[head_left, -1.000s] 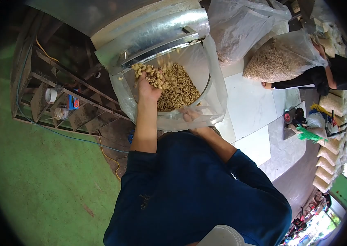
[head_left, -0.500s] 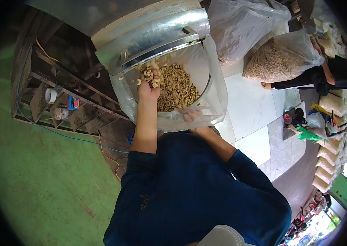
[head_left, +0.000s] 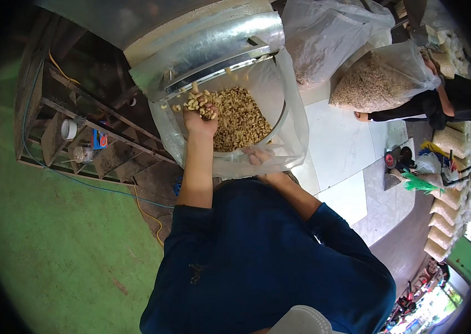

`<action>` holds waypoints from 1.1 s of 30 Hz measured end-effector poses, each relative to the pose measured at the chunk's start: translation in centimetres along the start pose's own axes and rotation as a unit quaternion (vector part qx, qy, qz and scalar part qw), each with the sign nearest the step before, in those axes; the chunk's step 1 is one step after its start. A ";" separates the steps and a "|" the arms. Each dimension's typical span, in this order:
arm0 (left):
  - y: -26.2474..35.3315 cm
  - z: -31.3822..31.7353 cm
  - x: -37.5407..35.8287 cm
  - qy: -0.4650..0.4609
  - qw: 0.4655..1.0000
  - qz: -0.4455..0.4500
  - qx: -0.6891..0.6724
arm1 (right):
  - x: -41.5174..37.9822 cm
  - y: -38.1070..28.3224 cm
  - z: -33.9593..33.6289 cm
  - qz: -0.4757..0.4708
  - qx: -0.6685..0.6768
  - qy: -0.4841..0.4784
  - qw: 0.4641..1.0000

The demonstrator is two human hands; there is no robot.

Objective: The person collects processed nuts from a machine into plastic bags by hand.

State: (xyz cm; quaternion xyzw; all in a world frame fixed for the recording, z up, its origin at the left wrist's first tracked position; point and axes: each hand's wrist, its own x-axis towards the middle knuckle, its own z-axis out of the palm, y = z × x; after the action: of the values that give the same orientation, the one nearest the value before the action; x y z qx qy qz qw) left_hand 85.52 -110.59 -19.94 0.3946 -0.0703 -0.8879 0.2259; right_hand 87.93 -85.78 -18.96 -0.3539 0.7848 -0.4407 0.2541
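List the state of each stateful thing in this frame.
left hand: cupped, holding cashews
right hand: gripping bag rim
plastic bag: open, partly filled with cashews
metal chute: dropping a few nuts
sack: full, held by another person

This is a nut-processing workshop, a small packing plant by the look of it. A sheet-metal chute [head_left: 207, 42] drops shelled nuts [head_left: 241, 119] into a clear plastic bag [head_left: 294, 128] hung under its mouth. More big clear sacks [head_left: 377, 80] full of kernels stand on the tiled floor [head_left: 338, 145], and filled packs [head_left: 447, 217] are stacked in a row along the right wall. A rough wooden frame [head_left: 88, 142] beside the machine holds a tape roll [head_left: 69, 129] and odd bits. Another person [head_left: 441, 106] in dark clothes bends over one sack. The floor on the left is painted green [head_left: 63, 245]
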 end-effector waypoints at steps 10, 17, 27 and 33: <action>-0.3 -0.7 0.9 -0.002 0.996 -0.016 0.083 | 0.2 0.8 0.2 -0.026 0.004 -0.005 1.000; -0.3 -0.8 0.1 -0.049 0.998 0.012 0.033 | 0.0 3.7 2.0 -0.110 -0.041 0.027 0.993; -0.5 0.4 -0.7 0.030 0.999 -0.022 0.032 | -0.1 3.1 1.6 -0.184 -0.060 0.111 0.975; -0.6 1.6 -1.9 -0.015 0.999 -0.015 0.044 | -0.1 3.7 2.3 -0.157 0.026 0.099 0.982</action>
State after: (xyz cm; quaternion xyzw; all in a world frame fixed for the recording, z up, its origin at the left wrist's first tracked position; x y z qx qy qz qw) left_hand 85.24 -109.32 -17.78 0.3919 -0.1063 -0.8931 0.1939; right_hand 88.39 -85.59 -23.25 -0.4204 0.7293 -0.5281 0.1117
